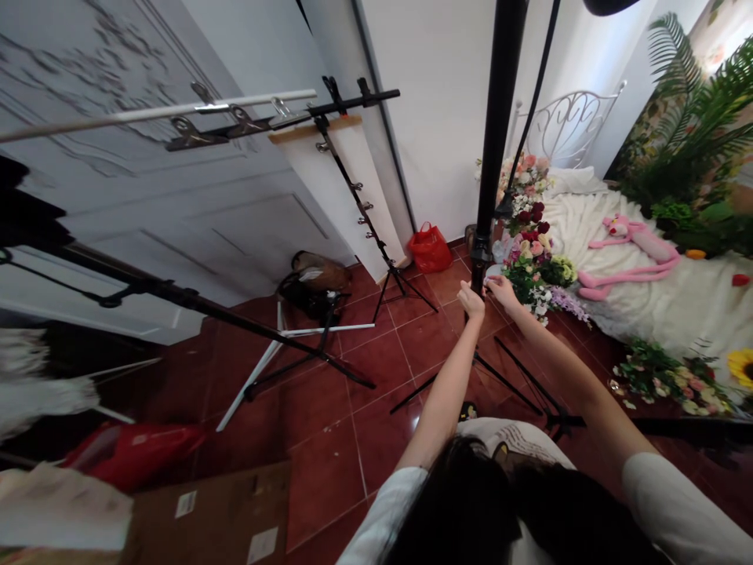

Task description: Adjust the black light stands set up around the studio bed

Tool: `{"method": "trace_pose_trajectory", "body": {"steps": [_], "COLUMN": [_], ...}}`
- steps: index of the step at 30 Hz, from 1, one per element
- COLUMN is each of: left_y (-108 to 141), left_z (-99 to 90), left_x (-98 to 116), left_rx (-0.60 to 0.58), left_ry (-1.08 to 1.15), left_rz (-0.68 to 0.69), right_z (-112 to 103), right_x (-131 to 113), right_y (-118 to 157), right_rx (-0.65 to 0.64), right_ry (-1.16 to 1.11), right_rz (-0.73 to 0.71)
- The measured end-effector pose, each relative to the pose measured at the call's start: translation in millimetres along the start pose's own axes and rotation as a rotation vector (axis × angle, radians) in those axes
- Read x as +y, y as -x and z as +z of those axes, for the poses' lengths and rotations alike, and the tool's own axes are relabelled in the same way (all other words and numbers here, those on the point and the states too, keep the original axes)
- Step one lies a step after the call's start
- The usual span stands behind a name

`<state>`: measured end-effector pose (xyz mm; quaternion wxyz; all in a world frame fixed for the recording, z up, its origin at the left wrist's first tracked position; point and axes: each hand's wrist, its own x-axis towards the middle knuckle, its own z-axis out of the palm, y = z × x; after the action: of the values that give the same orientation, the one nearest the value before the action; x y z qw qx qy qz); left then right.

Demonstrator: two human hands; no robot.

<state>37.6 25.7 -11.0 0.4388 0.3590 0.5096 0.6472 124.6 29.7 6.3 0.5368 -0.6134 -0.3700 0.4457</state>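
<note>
A black light stand (pixel 497 118) rises from the floor in front of me, its tripod legs (pixel 511 384) spread below. My left hand (pixel 472 300) is closed round its pole just under a collar (pixel 481 249). On the pole's other side, my right hand (pixel 501 290) has its fingers pinched together close against the stand. What lies between those fingers is too small to make out. A black cable (pixel 535 102) hangs beside the pole, and part of a dark round fixture (pixel 610 5) shows at the top edge.
Left of me stand a backdrop stand (pixel 335 157) with metal clips and another black stand (pixel 205 302) leaning across. A red bag (pixel 431 248) sits by the wall. Flowers (pixel 532 251) and a pink plush toy (pixel 644 249) on white fabric (pixel 565 208) are at right; a cardboard box (pixel 217 510) lies front left.
</note>
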Motion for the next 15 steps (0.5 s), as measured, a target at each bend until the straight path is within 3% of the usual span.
{"method": "trace_pose_trajectory", "body": {"steps": [7,10,15], "left_y": [0,0,3], "left_z": [-1.0,-1.8,-4.0], "left_x": [0,2,11], "left_rx": [-0.005,-0.002,0.001], "left_ry": [-0.021,-0.023,-0.029], "left_rz": [0.011,0.000,-0.026], "right_z": [-4,-10,-10], "right_x": [3,9,13], "right_y": [18,27,32], "right_rx": [-0.159,-0.142,-0.100], "right_ry": [-0.582,-0.624,-0.477], "right_rz": [0.296,0.313,0.178]}}
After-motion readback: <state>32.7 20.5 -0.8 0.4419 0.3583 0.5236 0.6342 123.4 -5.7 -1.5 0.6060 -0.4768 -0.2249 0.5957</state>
